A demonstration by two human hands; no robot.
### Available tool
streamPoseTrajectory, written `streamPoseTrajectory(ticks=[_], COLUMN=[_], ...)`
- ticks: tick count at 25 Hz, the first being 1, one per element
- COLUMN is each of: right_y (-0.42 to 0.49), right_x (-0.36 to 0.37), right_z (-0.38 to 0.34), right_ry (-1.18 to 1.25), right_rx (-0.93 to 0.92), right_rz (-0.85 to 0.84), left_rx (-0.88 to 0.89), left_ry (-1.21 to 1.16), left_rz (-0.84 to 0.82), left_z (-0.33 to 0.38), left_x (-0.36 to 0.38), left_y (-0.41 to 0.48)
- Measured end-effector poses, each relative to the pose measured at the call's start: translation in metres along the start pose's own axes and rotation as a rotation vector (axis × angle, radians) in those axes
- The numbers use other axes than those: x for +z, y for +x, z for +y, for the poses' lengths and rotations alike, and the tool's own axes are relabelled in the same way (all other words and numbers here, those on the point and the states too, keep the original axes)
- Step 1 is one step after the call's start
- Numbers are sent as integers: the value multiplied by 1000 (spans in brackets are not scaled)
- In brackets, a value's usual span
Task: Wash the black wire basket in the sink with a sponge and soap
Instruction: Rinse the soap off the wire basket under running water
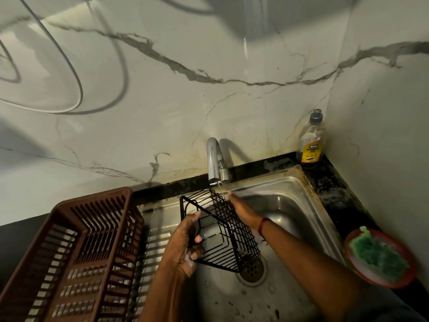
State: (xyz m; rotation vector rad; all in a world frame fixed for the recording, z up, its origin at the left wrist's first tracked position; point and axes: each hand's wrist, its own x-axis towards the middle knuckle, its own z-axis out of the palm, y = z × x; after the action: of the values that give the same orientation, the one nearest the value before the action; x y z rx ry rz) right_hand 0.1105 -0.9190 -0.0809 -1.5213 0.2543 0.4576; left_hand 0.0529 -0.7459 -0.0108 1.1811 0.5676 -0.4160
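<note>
We see the black wire basket (232, 218) held tilted over the sink (301, 205), just above the drain (251, 269), top edge under the tap (214, 159) w/ a thin stream running; L hand (185, 242) curls round the basket's near-left wires, suds on the fingers; R hand (243, 210) lies flat, fingers straight, against its grid side; green sponge (376, 254) sits in a red dish (409, 276) at right; soap bottle (312, 140) stands in the corner.
</note>
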Motion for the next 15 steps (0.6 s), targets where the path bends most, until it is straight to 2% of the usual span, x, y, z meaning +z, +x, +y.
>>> streamPoseTrajectory(ticks=[2, 5, 7, 9, 11, 13, 15], right_y=[-1, -6, 2, 6, 8, 5, 3], right_x=[6, 26, 24, 15, 12, 14, 17], right_z=[-15, -45, -48, -42, -34, -33, -37], right_ry=[-10, 216, 506, 922, 1168, 1137, 963], right_rx=[-100, -288, -325, -262, -177, -164, -150], right_rz=[-27, -78, -133, -226, -293, -351, -308], left_rx=[11, 5, 3, 8, 7, 5, 17], left_ry=[24, -11, -32, -35, -31, -10, 12], left_rz=[18, 50, 64, 68, 63, 77, 104], left_z=[-7, -13, -12, -9, -7, -7, -8], left_x=[8, 12, 7, -1, -3, 0, 3], left_y=[-1, -2, -2, -1, 0, -4, -6])
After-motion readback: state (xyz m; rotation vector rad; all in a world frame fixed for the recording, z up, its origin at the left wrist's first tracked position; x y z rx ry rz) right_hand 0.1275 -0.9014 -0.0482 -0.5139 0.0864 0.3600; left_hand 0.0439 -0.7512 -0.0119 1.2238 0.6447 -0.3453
